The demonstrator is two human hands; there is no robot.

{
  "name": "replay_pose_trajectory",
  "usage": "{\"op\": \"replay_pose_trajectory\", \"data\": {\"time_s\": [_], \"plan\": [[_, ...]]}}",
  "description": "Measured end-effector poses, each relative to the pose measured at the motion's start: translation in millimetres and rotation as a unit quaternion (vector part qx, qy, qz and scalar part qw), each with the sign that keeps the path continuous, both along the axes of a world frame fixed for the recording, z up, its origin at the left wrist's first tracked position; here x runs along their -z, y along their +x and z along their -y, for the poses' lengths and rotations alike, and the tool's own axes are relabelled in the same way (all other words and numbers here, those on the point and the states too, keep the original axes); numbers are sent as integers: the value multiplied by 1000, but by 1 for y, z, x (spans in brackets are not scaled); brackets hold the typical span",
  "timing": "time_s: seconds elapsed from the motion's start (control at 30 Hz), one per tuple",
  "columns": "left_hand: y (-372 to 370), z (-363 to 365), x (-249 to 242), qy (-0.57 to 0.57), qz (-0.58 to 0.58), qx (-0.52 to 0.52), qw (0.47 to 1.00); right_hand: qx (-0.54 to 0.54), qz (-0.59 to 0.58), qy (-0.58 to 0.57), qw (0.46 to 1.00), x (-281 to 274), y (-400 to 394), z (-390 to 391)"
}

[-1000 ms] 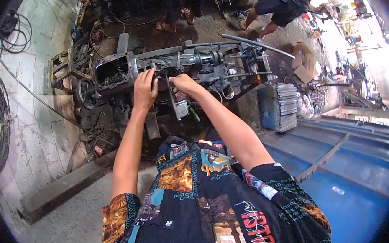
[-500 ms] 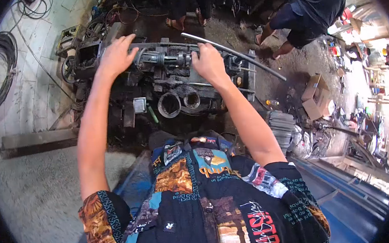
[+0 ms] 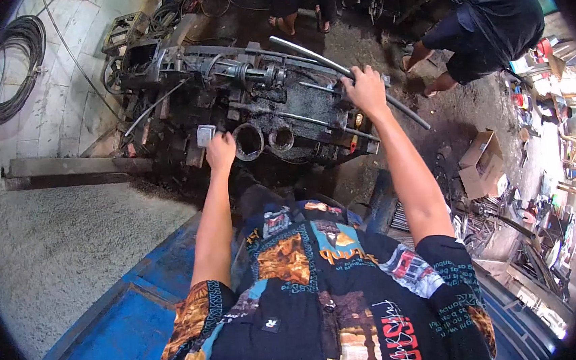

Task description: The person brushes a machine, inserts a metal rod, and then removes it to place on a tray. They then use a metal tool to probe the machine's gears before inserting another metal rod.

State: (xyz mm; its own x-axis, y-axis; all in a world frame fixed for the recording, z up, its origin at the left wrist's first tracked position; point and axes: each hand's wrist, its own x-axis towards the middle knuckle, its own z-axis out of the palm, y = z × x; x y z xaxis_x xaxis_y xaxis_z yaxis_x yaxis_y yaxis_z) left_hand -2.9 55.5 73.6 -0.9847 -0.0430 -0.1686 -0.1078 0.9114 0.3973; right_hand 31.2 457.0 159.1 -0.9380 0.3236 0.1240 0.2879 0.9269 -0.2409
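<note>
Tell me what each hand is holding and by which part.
Right hand grips the long metal pipe near its middle. Left hand rests on the machine edge; grip unclear.

Coiled black cable on tiled floor, cardboard box, crouching person beyond.

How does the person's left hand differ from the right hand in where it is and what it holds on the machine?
The left hand is low, at the near edge of the machine, closed beside a round opening; what it holds cannot be seen. The right hand is higher and farther out, wrapped around a long grey pipe that slants across the machine. The left arm is nearly straight down the picture; the right arm angles outward. Both hands are bare.
</note>
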Motion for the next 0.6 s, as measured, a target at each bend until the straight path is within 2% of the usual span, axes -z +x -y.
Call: {"op": "replay_pose_trajectory", "data": {"time_s": [0.03, 0.07, 0.13, 0.2, 0.23, 0.27, 0.33, 0.37, 0.4, 0.47, 0.5, 0.6], "plan": [[6, 11, 14, -31, 81, -47, 995, -3, 27, -24, 999, 0, -1, -4], [11, 21, 28, -30, 86, -47, 995, -5, 57, -48, 997, 0, -2, -6], [14, 43, 67, -53, 202, -106, 972, -18, 73, -29, 997, 7, -8, -11], [14, 78, 154, 17, 204, -126, 971, -28, 92, -5, 995, 10, -11, -16], [17, 72, 148, 88, 218, -162, 958, -42, 89, -6, 995, 10, -10, -17], [16, 98, 213, 187, 200, -167, 947, -56, 85, -8, 995, 7, -11, -16], [15, 79, 171, 324, 306, -297, 844, -51, 96, -1, 994, 5, -11, -15], [16, 73, 152, 339, 322, -321, 824, -53, 95, 1, 994, 5, -12, -16], [16, 82, 159, 361, 313, -330, 814, -55, 94, 1, 994, 5, -12, -16], [9, 89, 146, 348, 285, -302, 841, -58, 83, 3, 995, 2, -10, -16], [3, 89, 130, 309, 269, -267, 872, -61, 78, 4, 995, 3, -10, -16], [-25, 88, 100, 222, 235, -203, 924, -62, 69, 6, 996, 1, -8, -15]]}}
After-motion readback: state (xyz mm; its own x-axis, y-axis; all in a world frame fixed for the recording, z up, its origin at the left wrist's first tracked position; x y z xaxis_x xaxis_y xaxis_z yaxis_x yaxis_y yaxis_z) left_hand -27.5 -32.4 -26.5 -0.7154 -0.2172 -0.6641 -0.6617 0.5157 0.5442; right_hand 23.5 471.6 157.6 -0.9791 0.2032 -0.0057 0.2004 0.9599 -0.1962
